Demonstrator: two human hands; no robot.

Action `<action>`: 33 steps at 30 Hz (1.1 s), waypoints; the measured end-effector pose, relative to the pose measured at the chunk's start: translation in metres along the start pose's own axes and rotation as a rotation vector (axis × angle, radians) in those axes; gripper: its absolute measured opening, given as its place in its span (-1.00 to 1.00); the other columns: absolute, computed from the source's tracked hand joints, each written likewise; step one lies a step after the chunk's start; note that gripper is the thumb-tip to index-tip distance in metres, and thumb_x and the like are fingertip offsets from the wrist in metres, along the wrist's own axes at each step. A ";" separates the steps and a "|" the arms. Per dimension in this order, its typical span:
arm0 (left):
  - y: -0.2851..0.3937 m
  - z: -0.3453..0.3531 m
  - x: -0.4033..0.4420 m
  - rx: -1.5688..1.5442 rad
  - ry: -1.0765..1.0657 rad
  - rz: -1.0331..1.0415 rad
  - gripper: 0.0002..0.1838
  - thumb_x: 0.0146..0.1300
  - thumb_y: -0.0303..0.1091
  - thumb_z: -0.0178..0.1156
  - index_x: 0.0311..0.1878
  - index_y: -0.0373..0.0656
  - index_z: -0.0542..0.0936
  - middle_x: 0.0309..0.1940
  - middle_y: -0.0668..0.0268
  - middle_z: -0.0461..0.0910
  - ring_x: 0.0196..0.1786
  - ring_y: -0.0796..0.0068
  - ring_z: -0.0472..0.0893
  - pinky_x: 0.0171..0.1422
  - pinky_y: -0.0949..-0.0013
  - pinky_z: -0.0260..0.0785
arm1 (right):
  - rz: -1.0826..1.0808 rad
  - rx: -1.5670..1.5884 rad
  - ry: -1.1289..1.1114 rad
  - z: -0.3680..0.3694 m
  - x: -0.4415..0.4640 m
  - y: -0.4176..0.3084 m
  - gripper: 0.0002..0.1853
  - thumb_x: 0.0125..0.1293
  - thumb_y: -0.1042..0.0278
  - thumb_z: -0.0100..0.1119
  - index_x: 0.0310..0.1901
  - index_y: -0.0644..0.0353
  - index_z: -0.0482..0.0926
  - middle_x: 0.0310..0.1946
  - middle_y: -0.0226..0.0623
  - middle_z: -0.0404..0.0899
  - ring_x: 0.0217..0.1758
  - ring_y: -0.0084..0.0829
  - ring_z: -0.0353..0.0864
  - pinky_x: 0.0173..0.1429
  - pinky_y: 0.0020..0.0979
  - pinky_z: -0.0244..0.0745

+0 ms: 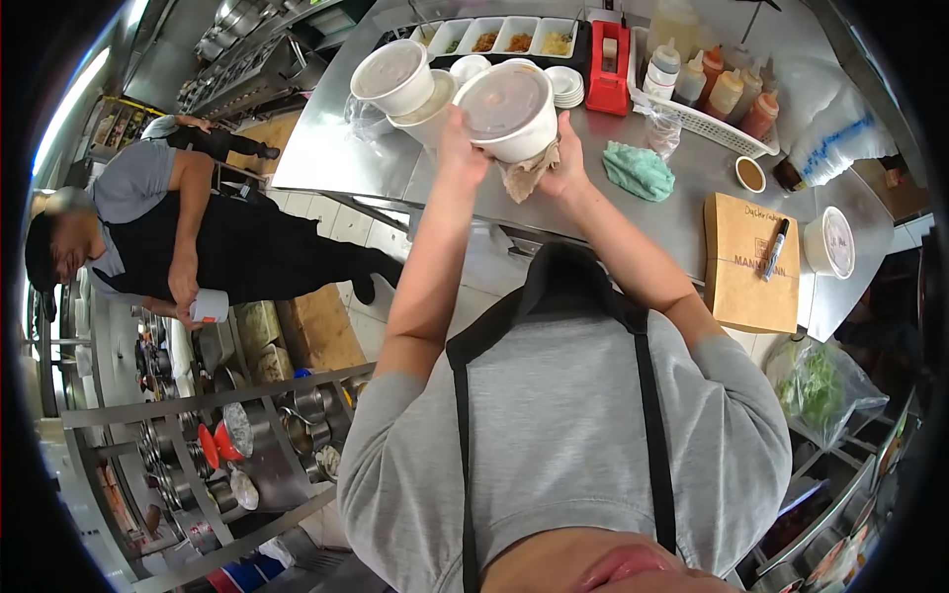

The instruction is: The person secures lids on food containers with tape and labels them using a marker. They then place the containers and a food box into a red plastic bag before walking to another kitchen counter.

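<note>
Between my two hands, a white round takeaway bowl with a translucent lid is held up over the near edge of the steel counter. My left hand grips its left side. My right hand grips the right side, with a crumpled brown paper napkin pressed against the lower wall. To the left stand another lidded white bowl and a white container partly behind it. A green cloth lies to the right of my right hand.
Topping trays, a red tape dispenser and a basket of sauce bottles line the back. At right are a sauce cup, a paper bag with a marker, and a white tub. A co-worker stands left.
</note>
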State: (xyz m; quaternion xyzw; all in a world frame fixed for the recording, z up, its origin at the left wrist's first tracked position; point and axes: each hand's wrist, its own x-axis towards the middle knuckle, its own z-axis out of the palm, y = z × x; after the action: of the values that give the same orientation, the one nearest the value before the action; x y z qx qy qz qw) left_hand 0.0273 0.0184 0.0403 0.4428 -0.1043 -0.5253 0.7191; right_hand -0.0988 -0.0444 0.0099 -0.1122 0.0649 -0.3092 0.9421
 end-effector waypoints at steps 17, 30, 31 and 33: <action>0.000 -0.055 0.014 -0.182 0.145 0.391 -0.52 0.41 -0.08 -0.36 0.20 -0.22 0.26 0.16 0.16 0.33 0.21 0.30 0.33 0.28 0.17 0.18 | -0.376 -2.052 -0.828 -0.086 -0.012 0.041 -0.70 0.05 0.56 -0.03 -0.16 0.18 0.57 -0.10 -0.11 0.52 0.06 -0.18 0.45 0.19 -0.23 0.30; -0.053 -0.063 -0.002 0.404 0.375 0.367 -0.35 0.33 -0.01 -0.12 0.30 -0.30 0.09 0.29 0.04 0.11 0.33 0.22 0.16 0.37 0.34 -0.05 | -0.660 -2.308 0.042 -0.026 -0.090 -0.124 -0.66 0.04 0.59 0.02 -0.12 0.08 0.57 -0.16 -0.22 0.55 -0.10 -0.20 0.51 -0.01 -0.30 0.40; -0.052 -0.058 -0.006 0.708 0.458 0.549 -0.33 0.31 0.01 -0.11 0.29 -0.33 0.10 0.30 -0.02 0.08 0.36 0.17 0.08 0.40 0.28 -0.13 | -0.642 -2.323 0.053 -0.033 -0.081 -0.122 -0.67 0.06 0.56 0.01 -0.11 0.07 0.56 -0.15 -0.22 0.54 -0.10 -0.19 0.51 0.00 -0.29 0.40; -0.047 -0.043 -0.007 1.008 0.530 0.736 -0.30 0.29 0.03 -0.11 0.29 -0.35 0.12 0.31 -0.08 0.04 0.39 0.11 -0.01 0.42 0.22 -0.20 | -0.677 -2.364 0.109 -0.029 -0.059 -0.115 -0.67 0.05 0.49 0.04 -0.09 0.09 0.54 -0.16 -0.19 0.52 -0.08 -0.18 0.48 0.01 -0.29 0.39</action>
State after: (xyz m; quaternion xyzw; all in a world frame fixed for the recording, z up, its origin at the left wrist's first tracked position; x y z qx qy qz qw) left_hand 0.0199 0.0445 -0.0175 0.7735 -0.3006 -0.0071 0.5579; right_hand -0.2165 -0.1043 0.0136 -0.8944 0.3117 -0.2933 0.1297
